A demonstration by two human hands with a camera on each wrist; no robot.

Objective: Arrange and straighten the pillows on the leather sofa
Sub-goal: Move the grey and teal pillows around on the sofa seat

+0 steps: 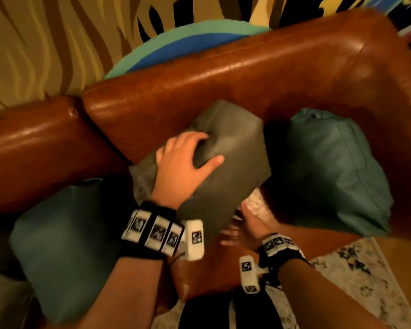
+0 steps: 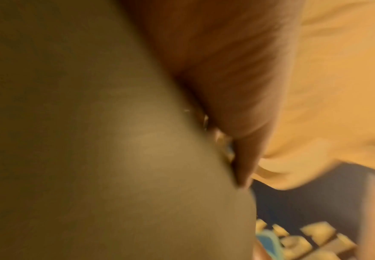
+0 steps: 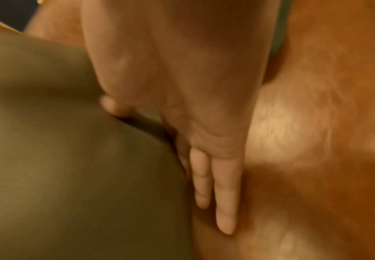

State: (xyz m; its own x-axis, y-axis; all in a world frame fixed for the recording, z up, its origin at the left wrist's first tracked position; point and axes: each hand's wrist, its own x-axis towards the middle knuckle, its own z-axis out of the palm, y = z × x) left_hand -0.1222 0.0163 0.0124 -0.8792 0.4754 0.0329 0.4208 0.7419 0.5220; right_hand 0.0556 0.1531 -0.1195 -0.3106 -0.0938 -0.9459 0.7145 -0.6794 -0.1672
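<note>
Olive-grey pillow (image 1: pixel 226 162), creased, gripped by left hand (image 1: pixel 183 167); right hand (image 1: pixel 245 224) lies flat beneath.

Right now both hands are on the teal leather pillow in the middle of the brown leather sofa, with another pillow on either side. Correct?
Not quite: the middle pillow held by the left hand and right hand is the grey-olive leather pillow, as the head view shows. The teal leather pillows flank it on the brown leather sofa.
</note>
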